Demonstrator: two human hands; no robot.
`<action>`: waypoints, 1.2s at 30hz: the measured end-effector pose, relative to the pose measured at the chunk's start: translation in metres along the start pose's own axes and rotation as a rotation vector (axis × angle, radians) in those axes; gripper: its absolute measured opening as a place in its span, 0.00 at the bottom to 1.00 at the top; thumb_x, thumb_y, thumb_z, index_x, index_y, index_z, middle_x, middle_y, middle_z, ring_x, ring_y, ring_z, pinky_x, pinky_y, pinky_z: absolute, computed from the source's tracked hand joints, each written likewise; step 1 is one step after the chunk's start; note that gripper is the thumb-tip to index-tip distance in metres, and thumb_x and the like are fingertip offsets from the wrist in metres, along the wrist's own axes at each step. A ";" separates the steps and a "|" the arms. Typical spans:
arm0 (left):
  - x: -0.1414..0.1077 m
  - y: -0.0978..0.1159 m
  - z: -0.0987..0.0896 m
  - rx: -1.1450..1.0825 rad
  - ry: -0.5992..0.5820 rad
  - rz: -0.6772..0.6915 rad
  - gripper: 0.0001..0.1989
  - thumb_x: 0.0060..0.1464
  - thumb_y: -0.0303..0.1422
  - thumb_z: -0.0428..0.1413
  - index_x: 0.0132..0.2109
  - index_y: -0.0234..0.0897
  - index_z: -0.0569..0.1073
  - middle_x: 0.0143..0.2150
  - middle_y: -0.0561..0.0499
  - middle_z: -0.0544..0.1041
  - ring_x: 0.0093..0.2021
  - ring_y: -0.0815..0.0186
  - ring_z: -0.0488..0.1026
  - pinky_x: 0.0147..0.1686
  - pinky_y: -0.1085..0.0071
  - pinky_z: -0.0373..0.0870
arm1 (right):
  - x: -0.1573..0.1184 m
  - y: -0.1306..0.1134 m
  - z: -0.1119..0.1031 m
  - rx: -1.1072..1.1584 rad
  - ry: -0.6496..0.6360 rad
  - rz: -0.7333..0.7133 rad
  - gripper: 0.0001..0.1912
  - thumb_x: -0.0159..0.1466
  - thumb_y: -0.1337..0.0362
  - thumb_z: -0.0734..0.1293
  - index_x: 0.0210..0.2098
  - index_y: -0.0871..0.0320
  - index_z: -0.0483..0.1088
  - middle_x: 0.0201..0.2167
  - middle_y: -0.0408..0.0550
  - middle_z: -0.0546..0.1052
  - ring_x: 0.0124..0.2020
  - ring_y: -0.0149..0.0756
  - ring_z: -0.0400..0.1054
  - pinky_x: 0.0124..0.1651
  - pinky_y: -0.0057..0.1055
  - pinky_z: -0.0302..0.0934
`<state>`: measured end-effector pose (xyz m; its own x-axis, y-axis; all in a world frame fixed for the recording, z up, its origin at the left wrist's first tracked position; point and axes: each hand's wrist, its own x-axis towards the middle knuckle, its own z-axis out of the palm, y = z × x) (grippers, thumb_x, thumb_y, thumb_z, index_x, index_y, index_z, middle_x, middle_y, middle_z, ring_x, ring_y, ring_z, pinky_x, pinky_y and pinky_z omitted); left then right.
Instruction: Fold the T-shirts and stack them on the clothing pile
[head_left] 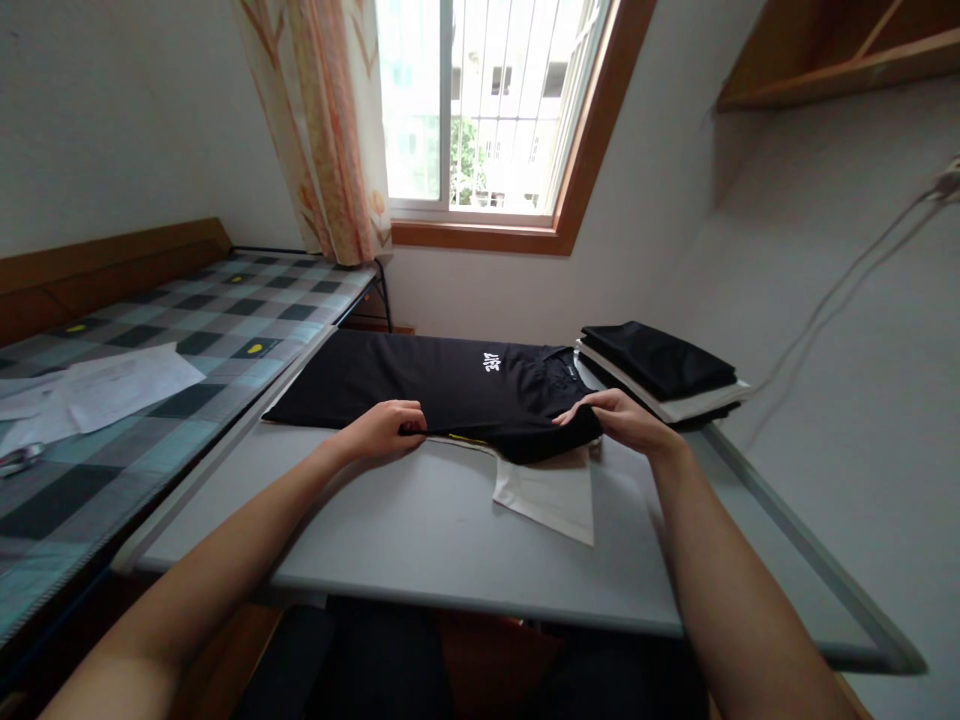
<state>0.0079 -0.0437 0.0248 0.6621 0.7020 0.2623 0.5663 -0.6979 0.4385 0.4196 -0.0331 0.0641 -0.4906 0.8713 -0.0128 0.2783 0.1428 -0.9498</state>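
Note:
A black shirt (420,375) with white lettering on its chest lies across the grey table (420,520), its collar toward the right. Beneath its near edge is a white garment (551,495), whose sleeve sticks out toward me. My left hand (386,428) pinches the black shirt's near edge, left of the middle. At the shoulder, near the collar, my right hand (619,418) grips the black cloth, and the black sleeve is bunched beside it.
Folded black and white clothes (660,360) are stacked at the table's back right. On the left, a checkered bed (195,310) holds papers (112,388). Behind the table are a window (487,110) and a curtain (322,120); a shelf (847,80) hangs upper right.

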 end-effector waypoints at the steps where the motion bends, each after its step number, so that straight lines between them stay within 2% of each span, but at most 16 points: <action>1: 0.000 0.001 0.000 -0.001 0.000 0.002 0.05 0.55 0.31 0.56 0.34 0.36 0.75 0.31 0.53 0.71 0.30 0.70 0.67 0.32 0.75 0.62 | 0.001 0.001 0.001 -0.029 -0.003 0.030 0.26 0.53 0.42 0.71 0.33 0.60 0.80 0.35 0.56 0.81 0.38 0.45 0.75 0.42 0.39 0.69; 4: 0.000 0.003 -0.001 0.014 0.003 0.011 0.05 0.55 0.30 0.55 0.34 0.36 0.75 0.32 0.53 0.71 0.31 0.70 0.67 0.32 0.75 0.62 | 0.007 0.005 0.005 -0.133 -0.007 0.051 0.20 0.53 0.49 0.72 0.34 0.61 0.79 0.30 0.50 0.80 0.29 0.36 0.71 0.31 0.30 0.66; 7: 0.000 0.003 0.000 0.046 0.004 0.018 0.04 0.55 0.30 0.55 0.34 0.36 0.75 0.32 0.52 0.71 0.31 0.70 0.68 0.33 0.75 0.62 | 0.016 0.012 0.008 -0.242 0.046 -0.008 0.14 0.56 0.58 0.68 0.37 0.59 0.78 0.32 0.48 0.79 0.30 0.34 0.70 0.33 0.30 0.66; 9: 0.000 0.002 0.001 0.061 0.005 0.018 0.04 0.55 0.30 0.55 0.35 0.36 0.75 0.33 0.52 0.71 0.32 0.70 0.68 0.34 0.75 0.63 | 0.023 0.017 0.012 -0.353 0.168 -0.084 0.12 0.57 0.63 0.66 0.38 0.56 0.78 0.35 0.48 0.78 0.35 0.36 0.71 0.38 0.33 0.67; 11: 0.000 0.001 0.002 0.065 0.006 0.016 0.04 0.55 0.30 0.55 0.35 0.36 0.75 0.33 0.52 0.71 0.32 0.70 0.68 0.35 0.75 0.63 | 0.028 0.021 0.019 -0.513 0.364 -0.157 0.11 0.57 0.66 0.64 0.34 0.54 0.79 0.36 0.49 0.76 0.39 0.39 0.70 0.45 0.37 0.66; 13: 0.000 0.001 0.003 0.063 0.009 0.015 0.04 0.55 0.30 0.55 0.35 0.36 0.75 0.33 0.52 0.72 0.32 0.69 0.69 0.35 0.75 0.63 | 0.031 0.021 0.029 -0.662 0.572 -0.211 0.11 0.59 0.67 0.63 0.32 0.54 0.78 0.35 0.50 0.73 0.40 0.41 0.69 0.48 0.40 0.65; 15: 0.001 0.001 0.003 0.060 0.013 0.015 0.04 0.55 0.30 0.55 0.35 0.36 0.75 0.33 0.52 0.72 0.32 0.69 0.69 0.35 0.75 0.63 | 0.032 0.014 0.042 -0.726 0.698 -0.272 0.12 0.61 0.67 0.61 0.33 0.54 0.78 0.35 0.51 0.70 0.39 0.41 0.67 0.47 0.40 0.64; 16: 0.001 0.001 0.003 0.057 0.014 0.013 0.04 0.55 0.30 0.55 0.35 0.36 0.75 0.33 0.52 0.71 0.32 0.69 0.69 0.35 0.75 0.63 | 0.032 0.009 0.049 -0.722 0.693 -0.312 0.12 0.63 0.66 0.61 0.35 0.54 0.78 0.35 0.51 0.70 0.38 0.40 0.67 0.46 0.39 0.64; 17: 0.001 0.001 0.002 0.052 0.015 0.011 0.04 0.55 0.30 0.55 0.35 0.37 0.75 0.33 0.52 0.71 0.32 0.69 0.69 0.35 0.74 0.63 | 0.031 0.004 0.056 -0.705 0.630 -0.355 0.12 0.64 0.65 0.61 0.36 0.54 0.77 0.35 0.50 0.70 0.37 0.39 0.67 0.44 0.37 0.64; 19: 0.001 0.002 0.002 0.039 0.017 0.006 0.04 0.55 0.30 0.55 0.35 0.37 0.75 0.33 0.52 0.72 0.32 0.69 0.68 0.35 0.74 0.63 | 0.029 -0.007 0.069 -0.674 0.378 -0.417 0.08 0.64 0.61 0.65 0.35 0.55 0.76 0.34 0.49 0.71 0.36 0.37 0.67 0.42 0.34 0.63; 21: 0.001 0.002 0.002 0.024 0.019 -0.001 0.05 0.55 0.30 0.55 0.35 0.37 0.75 0.33 0.52 0.72 0.32 0.70 0.68 0.34 0.74 0.63 | 0.026 -0.015 0.080 -0.673 0.108 -0.425 0.08 0.60 0.57 0.70 0.34 0.55 0.76 0.34 0.47 0.72 0.36 0.36 0.67 0.41 0.32 0.63; 23: 0.000 0.001 0.002 0.008 0.025 -0.007 0.05 0.55 0.31 0.55 0.35 0.36 0.76 0.32 0.52 0.72 0.31 0.70 0.68 0.33 0.75 0.63 | 0.025 -0.017 0.087 -0.697 -0.026 -0.399 0.09 0.57 0.58 0.73 0.36 0.55 0.77 0.34 0.46 0.73 0.37 0.36 0.67 0.41 0.31 0.62; 26: 0.000 0.000 0.001 -0.013 0.039 -0.020 0.06 0.55 0.33 0.56 0.35 0.36 0.75 0.31 0.53 0.71 0.30 0.70 0.68 0.32 0.75 0.63 | 0.025 -0.014 0.091 -0.704 -0.091 -0.328 0.09 0.59 0.63 0.70 0.40 0.54 0.78 0.35 0.46 0.74 0.36 0.34 0.68 0.41 0.30 0.61; 30: 0.001 0.000 0.000 -0.031 0.051 -0.032 0.06 0.55 0.33 0.56 0.33 0.35 0.75 0.31 0.53 0.70 0.30 0.71 0.67 0.32 0.75 0.63 | 0.024 -0.010 0.091 -0.716 -0.129 -0.253 0.15 0.56 0.63 0.72 0.44 0.55 0.78 0.36 0.46 0.75 0.36 0.35 0.69 0.41 0.30 0.63; 34: 0.001 0.000 -0.002 -0.028 0.058 -0.029 0.06 0.56 0.33 0.56 0.33 0.35 0.74 0.31 0.53 0.70 0.31 0.70 0.67 0.32 0.75 0.63 | 0.023 -0.013 0.087 -0.627 -0.130 -0.250 0.13 0.59 0.68 0.68 0.42 0.55 0.79 0.35 0.46 0.75 0.34 0.33 0.69 0.38 0.29 0.63; 36: 0.001 0.000 -0.003 -0.019 0.080 -0.011 0.06 0.56 0.32 0.56 0.33 0.35 0.74 0.31 0.53 0.70 0.31 0.70 0.67 0.33 0.74 0.64 | 0.023 -0.016 0.083 -0.563 -0.079 -0.296 0.13 0.59 0.70 0.65 0.39 0.56 0.79 0.33 0.46 0.74 0.32 0.31 0.68 0.36 0.28 0.62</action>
<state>0.0072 -0.0421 0.0280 0.6144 0.7190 0.3250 0.5633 -0.6881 0.4574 0.3351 -0.0545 0.0527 -0.6668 0.7228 0.1813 0.5024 0.6157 -0.6070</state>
